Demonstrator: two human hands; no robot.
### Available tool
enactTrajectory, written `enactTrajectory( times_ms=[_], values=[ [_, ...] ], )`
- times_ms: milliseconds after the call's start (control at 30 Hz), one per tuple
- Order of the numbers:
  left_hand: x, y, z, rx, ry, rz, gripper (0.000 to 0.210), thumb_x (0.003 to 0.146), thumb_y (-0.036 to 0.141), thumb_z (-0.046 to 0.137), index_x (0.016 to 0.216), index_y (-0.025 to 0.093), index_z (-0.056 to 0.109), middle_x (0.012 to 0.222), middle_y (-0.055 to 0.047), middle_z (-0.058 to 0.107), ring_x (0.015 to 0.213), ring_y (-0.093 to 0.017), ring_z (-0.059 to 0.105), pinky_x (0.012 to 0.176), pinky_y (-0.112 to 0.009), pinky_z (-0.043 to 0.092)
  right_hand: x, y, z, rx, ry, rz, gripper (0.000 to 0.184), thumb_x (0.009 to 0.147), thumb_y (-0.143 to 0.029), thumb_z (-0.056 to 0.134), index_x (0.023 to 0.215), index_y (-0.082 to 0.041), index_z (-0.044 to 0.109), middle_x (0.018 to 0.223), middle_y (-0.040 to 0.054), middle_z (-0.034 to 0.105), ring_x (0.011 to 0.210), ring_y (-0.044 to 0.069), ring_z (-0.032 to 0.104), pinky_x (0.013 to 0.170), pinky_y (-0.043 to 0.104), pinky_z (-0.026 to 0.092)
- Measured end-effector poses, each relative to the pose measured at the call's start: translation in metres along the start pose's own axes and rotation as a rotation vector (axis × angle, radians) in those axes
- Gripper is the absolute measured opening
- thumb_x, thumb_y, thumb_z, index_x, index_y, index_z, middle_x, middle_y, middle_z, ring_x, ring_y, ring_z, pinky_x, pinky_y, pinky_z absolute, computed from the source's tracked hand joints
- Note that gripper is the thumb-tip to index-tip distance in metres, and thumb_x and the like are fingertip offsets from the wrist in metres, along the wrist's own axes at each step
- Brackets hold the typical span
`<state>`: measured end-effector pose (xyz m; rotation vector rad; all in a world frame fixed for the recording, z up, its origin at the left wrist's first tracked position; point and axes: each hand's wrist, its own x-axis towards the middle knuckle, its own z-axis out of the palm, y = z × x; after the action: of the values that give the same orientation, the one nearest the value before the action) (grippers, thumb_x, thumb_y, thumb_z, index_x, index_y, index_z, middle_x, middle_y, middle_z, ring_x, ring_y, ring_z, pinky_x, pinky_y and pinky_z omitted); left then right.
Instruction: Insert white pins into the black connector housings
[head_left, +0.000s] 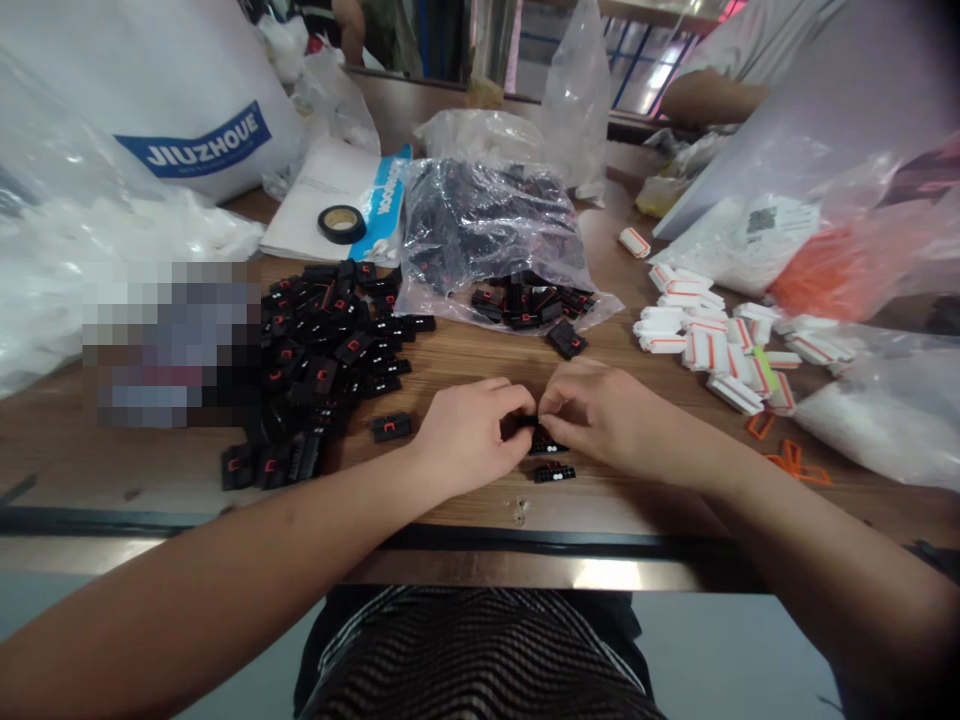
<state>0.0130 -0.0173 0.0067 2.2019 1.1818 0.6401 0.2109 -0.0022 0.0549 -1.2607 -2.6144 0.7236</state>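
My left hand (474, 432) and my right hand (607, 415) meet above the middle of the table, thumbs and fingertips pinched together on a small black plastic connector (531, 421). Fingers cover most of that piece. Just under the fingertips lies another black connector (549, 447) with white dots on its side. A similar connector (555, 473) sits nearer the table's front edge. Left of my left hand rests a single black connector (391, 427) with a red mark, and one more (567, 339) lies beyond my right hand.
A heap of black connectors (330, 350) spreads at the left. Behind is a clear plastic bag (495, 220) of them. Black tape (342, 224) rests on a booklet (300, 205). White pieces with orange strips (705, 348) and orange frames (796, 465) lie right.
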Motion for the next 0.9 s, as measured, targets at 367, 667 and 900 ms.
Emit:
enactTrajectory(
  times_ms=[367, 667, 900],
  values=[
    [0.0007, 0.0012, -0.0008, 0.036, -0.01, 0.001, 0.006, 0.083, 0.024, 0.063, 0.088, 0.022, 0.066, 0.081, 0.001, 0.062, 0.073, -0.016, 0.058, 0.064, -0.03, 0.041, -0.0044, -0.0092, -0.0011, -0.234, 0.036, -0.091, 0.018, 0.092, -0.02, 0.056, 0.082, -0.019, 0.071, 0.086, 0.0071, 0.068, 0.086, 0.021, 0.058, 0.081, 0.038, 0.038],
    [0.0004, -0.0006, 0.0013, 0.024, 0.0, 0.003, 0.009, 0.082, 0.024, 0.064, 0.09, 0.022, 0.067, 0.081, 0.002, 0.062, 0.073, -0.016, 0.058, 0.065, -0.029, 0.04, -0.0067, -0.008, 0.0029, -0.203, 0.098, -0.078, 0.014, 0.089, -0.02, 0.059, 0.081, -0.018, 0.07, 0.084, 0.0048, 0.069, 0.084, 0.02, 0.058, 0.081, 0.036, 0.038],
    [0.0007, -0.0004, 0.0004, 0.029, -0.003, 0.001, 0.005, 0.081, 0.024, 0.063, 0.085, 0.022, 0.066, 0.077, 0.002, 0.06, 0.069, -0.015, 0.055, 0.061, -0.029, 0.037, -0.0041, -0.0069, 0.006, -0.149, 0.092, -0.065, 0.01, 0.086, -0.019, 0.061, 0.081, -0.018, 0.069, 0.083, 0.005, 0.068, 0.084, 0.02, 0.058, 0.082, 0.036, 0.04]
  ],
)
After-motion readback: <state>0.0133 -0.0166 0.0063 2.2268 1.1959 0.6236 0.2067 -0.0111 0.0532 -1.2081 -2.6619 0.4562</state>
